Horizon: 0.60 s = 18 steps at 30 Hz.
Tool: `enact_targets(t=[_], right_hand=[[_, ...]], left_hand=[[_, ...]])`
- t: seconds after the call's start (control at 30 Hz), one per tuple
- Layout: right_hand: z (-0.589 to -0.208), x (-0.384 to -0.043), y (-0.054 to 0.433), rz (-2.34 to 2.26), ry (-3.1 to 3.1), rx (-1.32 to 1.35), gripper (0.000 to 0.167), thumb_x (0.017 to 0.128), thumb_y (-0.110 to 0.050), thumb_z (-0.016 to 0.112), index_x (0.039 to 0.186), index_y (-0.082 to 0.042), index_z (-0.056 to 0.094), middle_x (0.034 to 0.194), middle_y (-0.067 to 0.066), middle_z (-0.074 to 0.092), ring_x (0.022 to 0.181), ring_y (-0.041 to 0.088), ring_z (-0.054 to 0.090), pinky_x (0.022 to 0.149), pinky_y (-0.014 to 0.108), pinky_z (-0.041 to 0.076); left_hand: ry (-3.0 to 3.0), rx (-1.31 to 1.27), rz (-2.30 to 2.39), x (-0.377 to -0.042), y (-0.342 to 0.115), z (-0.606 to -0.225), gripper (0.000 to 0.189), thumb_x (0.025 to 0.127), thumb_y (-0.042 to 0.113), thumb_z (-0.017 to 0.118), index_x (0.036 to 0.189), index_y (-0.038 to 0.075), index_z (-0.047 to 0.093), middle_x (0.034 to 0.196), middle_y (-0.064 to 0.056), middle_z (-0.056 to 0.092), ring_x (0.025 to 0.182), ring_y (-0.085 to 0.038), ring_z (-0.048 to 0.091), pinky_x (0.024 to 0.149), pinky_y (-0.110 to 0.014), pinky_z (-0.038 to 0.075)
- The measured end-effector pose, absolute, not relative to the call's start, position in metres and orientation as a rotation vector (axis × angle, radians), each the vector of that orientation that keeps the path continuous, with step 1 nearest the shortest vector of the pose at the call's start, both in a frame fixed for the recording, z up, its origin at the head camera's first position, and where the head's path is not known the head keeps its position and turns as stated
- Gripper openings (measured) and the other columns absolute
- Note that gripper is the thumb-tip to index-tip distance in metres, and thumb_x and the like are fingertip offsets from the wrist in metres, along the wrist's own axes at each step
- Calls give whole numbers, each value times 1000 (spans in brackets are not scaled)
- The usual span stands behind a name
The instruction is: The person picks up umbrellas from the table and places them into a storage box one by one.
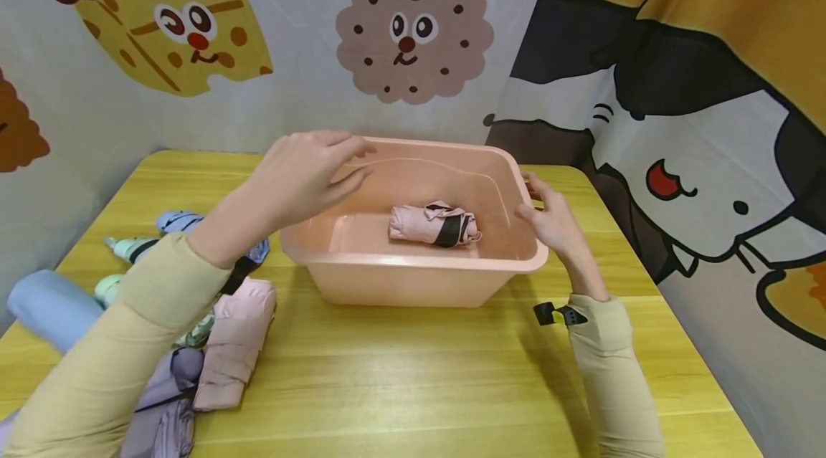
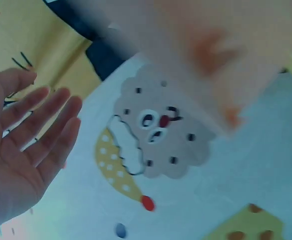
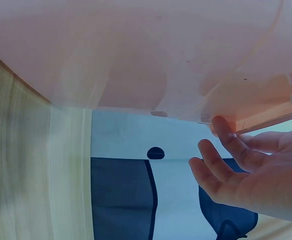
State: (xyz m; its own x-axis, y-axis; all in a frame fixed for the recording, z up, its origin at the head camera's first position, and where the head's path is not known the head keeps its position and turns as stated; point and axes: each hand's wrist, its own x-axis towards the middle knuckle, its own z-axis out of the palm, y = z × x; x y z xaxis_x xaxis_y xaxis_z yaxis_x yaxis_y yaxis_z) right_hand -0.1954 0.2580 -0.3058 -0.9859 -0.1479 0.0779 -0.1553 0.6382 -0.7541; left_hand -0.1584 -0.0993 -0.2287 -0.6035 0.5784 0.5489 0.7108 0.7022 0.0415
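Note:
A pale pink plastic basin point(image 1: 413, 286) stands on the table, with a rolled pink folding umbrella point(image 1: 419, 223) lying on its floor, a black band round one end. My left hand point(image 1: 310, 175) hovers over the basin's left side, fingers relaxed and holding nothing; the left wrist view also shows this hand point(image 2: 33, 140) with fingers apart. At the basin's right rim, my right hand point(image 1: 548, 218) pinches the edge, thumb over the top and fingers outside. In the right wrist view the fingers point(image 3: 230, 145) touch beneath the rim.
Left of the basin lie several folded umbrellas, among them a pink one point(image 1: 235, 343), a purple one point(image 1: 161, 401) and a blue one point(image 1: 51, 307), partly hidden by my left sleeve. A printed cloth point(image 1: 290, 114) hangs behind the wooden table point(image 1: 400, 379).

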Motion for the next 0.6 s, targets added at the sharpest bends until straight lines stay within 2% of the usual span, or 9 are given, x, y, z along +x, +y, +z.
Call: enact_targets(t=[0.17,0.27,0.33,0.43,0.47,0.53,0.6], right_hand=[[-306,-195,257,1297,-2838,263,58,89,-5,49,145,-4,34,137,28,46,123,42,48,95,57,46],[-305,-195,256,1291,-2839,268,57,89,-5,49,144,-4,35,136,28,47,122,41,48,96,57,46],[-305,-195,256,1292,-2835,270,57,88,-4,49,144,-4,36,135,28,47,122,41,47,96,57,45],[-304,-194,256,1291,-2830,275,57,87,-3,49,143,-4,37,135,27,47,124,40,46,99,58,43],[-303,-194,256,1293,-2828,277,58,87,-3,49,143,-4,37,135,27,47,124,40,46,99,58,43],[-304,-194,257,1296,-2829,278,58,87,-3,49,144,-4,36,136,27,47,125,40,45,100,58,42],[-304,-194,257,1299,-2834,274,58,88,-4,49,144,-4,36,136,27,47,125,40,45,100,58,42]], left_hand=[[-2317,-822,-420,-143,-128,-256,20,87,13,65,104,3,66,92,-14,71,69,-27,65,54,-39,51],[-2350,-645,-462,-131,-145,-269,18,86,10,62,101,1,66,85,-16,71,68,-29,66,50,-40,50],[-2424,-531,-467,-123,-155,-278,18,86,9,59,101,0,66,84,-17,70,63,-29,65,43,-37,46],[-2663,-380,-464,-112,-168,-289,22,88,12,58,103,-2,63,85,-20,69,46,-22,55,36,-30,36],[-2768,-339,-465,-109,-172,-293,25,89,15,57,104,-4,63,79,-19,68,44,-20,51,35,-28,33],[-2995,-259,-465,-104,-178,-301,32,91,22,56,108,-6,60,71,-18,63,43,-16,46,36,-27,31],[-3206,-197,-436,-100,-182,-309,42,93,29,54,113,-8,57,72,-18,62,49,-20,51,40,-30,36]])
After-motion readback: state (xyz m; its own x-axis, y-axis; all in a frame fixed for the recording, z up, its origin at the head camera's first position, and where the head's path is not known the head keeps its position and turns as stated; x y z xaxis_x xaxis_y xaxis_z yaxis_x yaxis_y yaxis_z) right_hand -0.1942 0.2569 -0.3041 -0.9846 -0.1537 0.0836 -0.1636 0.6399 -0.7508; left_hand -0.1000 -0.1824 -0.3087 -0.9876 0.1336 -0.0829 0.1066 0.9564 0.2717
